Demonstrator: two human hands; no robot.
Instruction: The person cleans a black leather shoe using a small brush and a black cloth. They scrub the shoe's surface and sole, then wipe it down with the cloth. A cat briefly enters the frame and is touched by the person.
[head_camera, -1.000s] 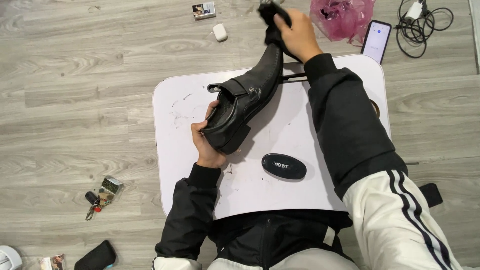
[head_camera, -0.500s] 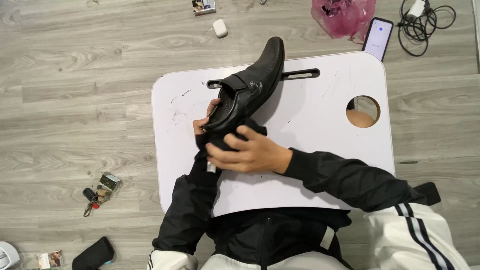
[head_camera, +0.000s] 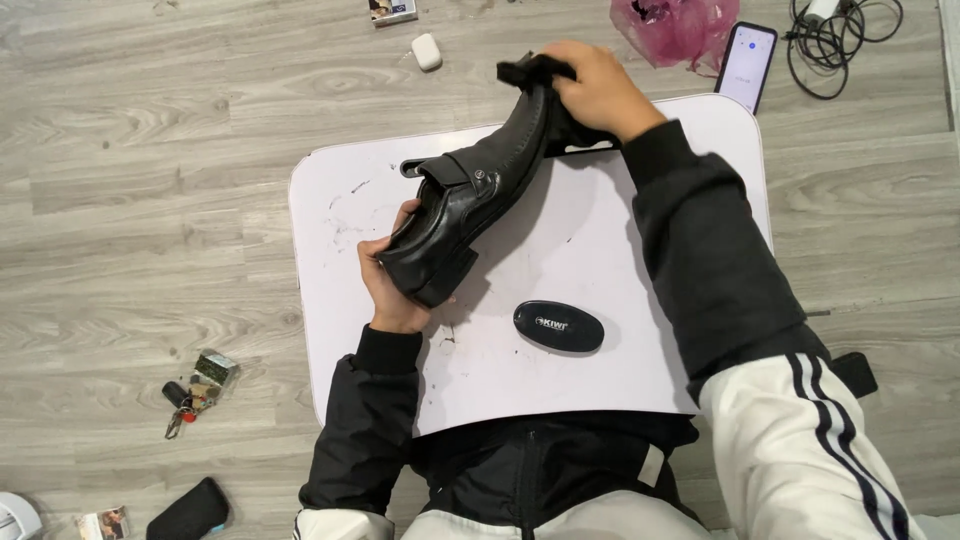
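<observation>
Black and oval, a glossy shoe-polish tin (head_camera: 558, 326) lies on the white lap table (head_camera: 600, 250), just right of the left hand (head_camera: 392, 285). That hand is closed around the heel of a black leather loafer (head_camera: 470, 205), its fingertips hidden inside the shoe. Beyond, the right hand (head_camera: 598, 88) presses a dark cloth (head_camera: 532, 72) to the toe; its fingers cover most of the cloth. Half a second ago this hand was down at the heel, hiding the tin.

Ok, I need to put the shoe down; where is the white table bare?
Bare: right of the brush, below the right sleeve; and the near-left corner of the table. Crowded: centre-left, where the shoe and left hand are.
</observation>
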